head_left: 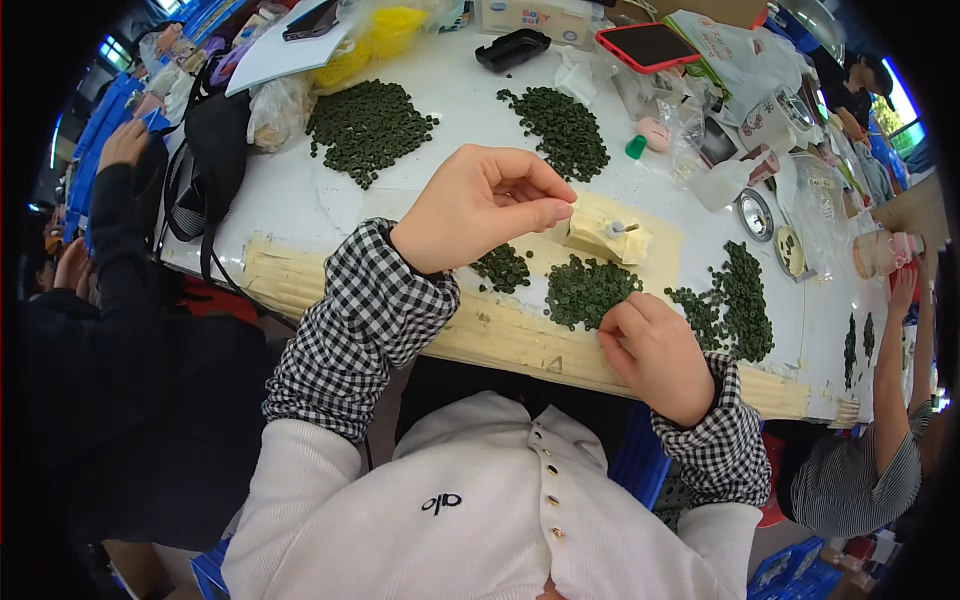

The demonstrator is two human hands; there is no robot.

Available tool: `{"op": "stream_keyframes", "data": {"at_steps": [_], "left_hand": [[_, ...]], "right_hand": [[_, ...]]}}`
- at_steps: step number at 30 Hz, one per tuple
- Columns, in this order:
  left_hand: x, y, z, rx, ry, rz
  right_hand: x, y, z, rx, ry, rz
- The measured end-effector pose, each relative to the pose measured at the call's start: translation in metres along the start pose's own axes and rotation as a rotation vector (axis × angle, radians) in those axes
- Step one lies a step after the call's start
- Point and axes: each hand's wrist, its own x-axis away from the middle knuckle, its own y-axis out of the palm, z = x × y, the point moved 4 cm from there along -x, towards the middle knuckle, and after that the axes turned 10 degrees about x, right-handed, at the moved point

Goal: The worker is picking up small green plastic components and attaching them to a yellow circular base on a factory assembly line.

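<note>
My left hand [480,208] hovers over the table with thumb and forefinger pinched together, just left of a small block [608,236] wrapped in pale yellow tape. A short metal pin [624,229] stands up from that block. Whatever the pinch holds is too small to make out. Lower right, my right hand [655,352] rests with curled fingers at the edge of a heap of small round dark green pieces [588,290]; its fingertips are partly hidden. A smaller heap of the same pieces [502,268] lies below my left wrist.
More green heaps lie at the far left [368,128], far middle [560,130] and right [742,305]. A red-cased phone [648,45], a black case [512,48] and plastic bags stand at the back. A black bag [215,140] hangs at the left edge. Other people sit on both sides.
</note>
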Motion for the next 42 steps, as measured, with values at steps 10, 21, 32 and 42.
{"op": "stream_keyframes", "data": {"at_steps": [10,21,32,42], "left_hand": [[0.002,-0.015,-0.012,-0.398,0.013,0.063],[0.006,-0.002,-0.004,-0.303,-0.064,0.056],[0.006,0.001,-0.006,-0.273,-0.066,0.047],[0.007,-0.001,-0.011,-0.213,-0.089,0.031]], "right_hand": [[0.001,0.001,-0.002,-0.039,0.029,0.028],[0.016,0.004,-0.027,0.582,-0.190,0.100],[0.012,0.008,-0.026,0.533,-0.121,0.044],[-0.001,0.005,-0.004,0.192,-0.023,0.003]]}}
